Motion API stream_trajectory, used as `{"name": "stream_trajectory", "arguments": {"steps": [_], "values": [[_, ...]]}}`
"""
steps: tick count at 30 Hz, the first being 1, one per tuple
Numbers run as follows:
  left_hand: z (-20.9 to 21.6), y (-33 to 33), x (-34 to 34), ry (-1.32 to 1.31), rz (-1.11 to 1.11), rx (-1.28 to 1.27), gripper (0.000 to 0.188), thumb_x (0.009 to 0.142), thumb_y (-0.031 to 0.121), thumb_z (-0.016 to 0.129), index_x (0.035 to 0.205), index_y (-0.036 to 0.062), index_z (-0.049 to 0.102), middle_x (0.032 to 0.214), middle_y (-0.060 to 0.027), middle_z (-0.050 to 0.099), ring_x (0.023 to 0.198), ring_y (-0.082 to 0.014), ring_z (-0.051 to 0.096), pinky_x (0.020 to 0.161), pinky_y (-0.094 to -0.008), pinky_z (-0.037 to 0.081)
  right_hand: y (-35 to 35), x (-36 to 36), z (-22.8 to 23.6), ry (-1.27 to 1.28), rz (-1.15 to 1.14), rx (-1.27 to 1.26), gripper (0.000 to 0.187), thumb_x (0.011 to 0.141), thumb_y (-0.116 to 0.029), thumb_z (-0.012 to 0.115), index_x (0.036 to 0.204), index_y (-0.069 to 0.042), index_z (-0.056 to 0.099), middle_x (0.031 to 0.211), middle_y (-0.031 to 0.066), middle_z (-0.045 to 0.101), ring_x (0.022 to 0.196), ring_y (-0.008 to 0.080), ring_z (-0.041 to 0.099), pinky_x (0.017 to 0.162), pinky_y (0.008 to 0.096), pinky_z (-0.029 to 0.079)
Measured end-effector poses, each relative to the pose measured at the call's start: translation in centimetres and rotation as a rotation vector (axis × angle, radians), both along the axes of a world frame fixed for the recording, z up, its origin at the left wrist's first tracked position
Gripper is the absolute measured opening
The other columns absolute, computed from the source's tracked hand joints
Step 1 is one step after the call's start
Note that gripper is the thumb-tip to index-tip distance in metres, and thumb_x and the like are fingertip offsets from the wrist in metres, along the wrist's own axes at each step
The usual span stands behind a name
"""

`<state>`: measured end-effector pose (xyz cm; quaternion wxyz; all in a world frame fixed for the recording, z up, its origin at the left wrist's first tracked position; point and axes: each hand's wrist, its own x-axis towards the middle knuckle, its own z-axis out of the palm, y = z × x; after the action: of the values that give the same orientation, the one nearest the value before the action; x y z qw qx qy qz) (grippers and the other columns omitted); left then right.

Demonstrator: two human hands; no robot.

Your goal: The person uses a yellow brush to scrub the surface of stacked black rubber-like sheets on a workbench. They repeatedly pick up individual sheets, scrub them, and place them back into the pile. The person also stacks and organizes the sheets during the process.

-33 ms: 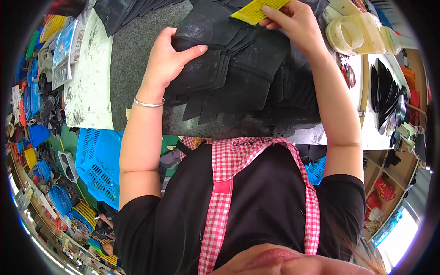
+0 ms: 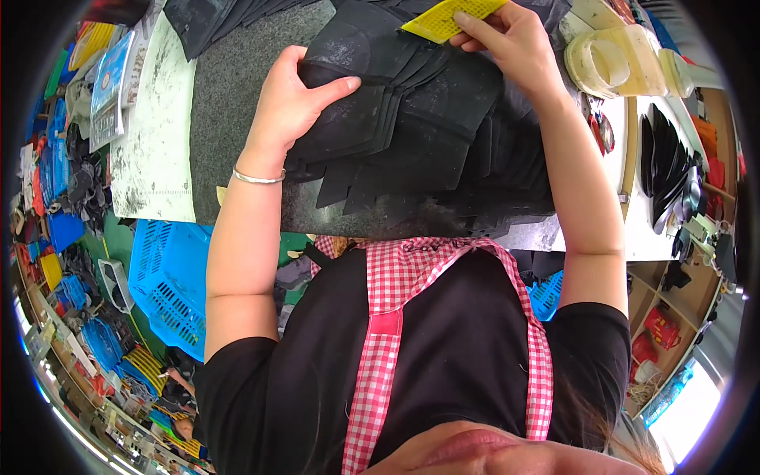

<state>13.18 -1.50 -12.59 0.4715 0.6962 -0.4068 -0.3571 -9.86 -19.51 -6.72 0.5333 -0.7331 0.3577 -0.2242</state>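
Observation:
My left hand grips the left edge of a black cut piece, thumb lying on top and the other fingers mostly hidden behind it. That piece rests over a fanned stack of similar flat black pieces, their edges overlapping like shingles. At the far side of the stack, my right hand pinches a thin yellow perforated piece between thumb and fingers. The yellow piece is held just over the black pieces; whether it touches them I cannot tell.
A dark grey speckled mat covers the worktable. More black pieces lie at the far left. A cloudy plastic container stands at the far right, near black curved parts. A blue basket sits below the table's left side.

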Motion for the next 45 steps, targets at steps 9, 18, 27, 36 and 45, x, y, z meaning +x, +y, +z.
{"name": "stream_trajectory", "arguments": {"steps": [9,18,27,36,45], "values": [[-0.9,0.4,0.1,-0.224,0.029,0.030,0.051,0.077,0.020,0.091,0.112,-0.0002,0.059,0.099,-0.0090,0.070,0.090,-0.0151,0.068,0.081,-0.0312,0.056,5.5,0.2,1.5,-0.028,0.400,-0.522,0.013,0.091,0.000,0.070,0.104,-0.001,0.073,0.091,0.0136,0.075,0.082,0.0267,0.075,0.075,0.0305,0.059],[-1.8,0.4,0.7,-0.275,0.014,0.025,0.059,0.075,0.028,0.093,0.113,-0.0005,0.059,0.101,-0.0103,0.071,0.093,-0.0166,0.068,0.085,-0.0325,0.056,8.5,-0.4,3.1,-0.130,0.668,-0.852,0.036,0.070,-0.005,0.071,0.106,-0.004,0.068,0.103,0.0106,0.070,0.089,0.0302,0.070,0.074,0.0394,0.060],[-1.2,0.6,0.6,-0.319,0.005,0.002,0.061,0.074,0.034,0.093,0.114,0.0013,0.061,0.103,-0.0112,0.072,0.095,-0.0198,0.070,0.088,-0.0356,0.055,8.5,0.0,2.0,-0.117,0.786,-0.744,0.031,0.069,-0.002,0.071,0.100,-0.005,0.069,0.100,0.0092,0.070,0.089,0.0292,0.069,0.077,0.0373,0.059],[-1.2,0.4,0.6,-0.292,-0.038,-0.015,0.060,0.074,0.032,0.093,0.114,0.0013,0.060,0.104,-0.0118,0.073,0.096,-0.0206,0.071,0.089,-0.0357,0.055,2.5,0.3,1.4,-0.117,0.529,-0.410,0.013,0.092,-0.006,0.075,0.104,-0.004,0.076,0.095,0.0064,0.075,0.086,0.0170,0.068,0.078,0.0296,0.054],[-0.8,0.3,0.1,-0.390,-0.054,0.036,0.059,0.076,0.032,0.090,0.116,0.0021,0.058,0.104,-0.0152,0.072,0.096,-0.0254,0.071,0.088,-0.0373,0.054,-3.4,-2.5,-2.0,-0.018,0.254,-0.289,0.017,0.098,-0.005,0.068,0.113,0.001,0.071,0.106,0.0071,0.071,0.103,0.0140,0.065,0.093,0.0283,0.050]]}}
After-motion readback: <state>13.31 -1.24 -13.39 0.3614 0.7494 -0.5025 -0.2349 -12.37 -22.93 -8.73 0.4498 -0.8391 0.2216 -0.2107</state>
